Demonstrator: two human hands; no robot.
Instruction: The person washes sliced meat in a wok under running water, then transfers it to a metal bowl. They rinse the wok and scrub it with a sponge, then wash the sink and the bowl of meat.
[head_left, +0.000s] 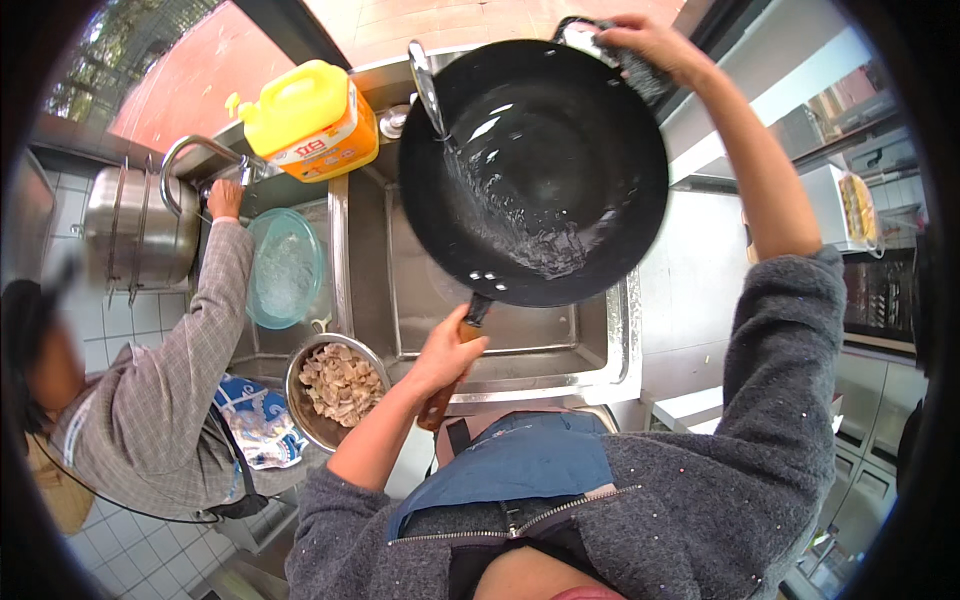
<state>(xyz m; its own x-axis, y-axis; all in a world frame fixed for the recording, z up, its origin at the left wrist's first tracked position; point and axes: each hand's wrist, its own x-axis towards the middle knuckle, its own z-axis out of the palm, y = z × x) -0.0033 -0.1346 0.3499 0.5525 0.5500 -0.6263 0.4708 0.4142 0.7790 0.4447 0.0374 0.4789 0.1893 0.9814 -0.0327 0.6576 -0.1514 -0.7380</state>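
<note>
A large black wok (555, 172) is held over the right basin of a stainless steel sink (491, 364). My left hand (446, 349) grips its wooden handle (436, 409) near the front. At the far rim, my right hand (660, 49) is closed at the small loop handle (570, 24), with a dark grey scrubber or cloth (641, 71) bunched under the palm. Water runs from a chrome faucet (427, 90) into the wok and pools toward its near side.
A yellow detergent jug (307, 120) stands at the back by the divider. Left, a co-worker's hand (226, 199) is at another faucet (169, 161), beside a teal basin (283, 270) of water. A metal bowl of meat pieces (341, 386) sits near my left forearm.
</note>
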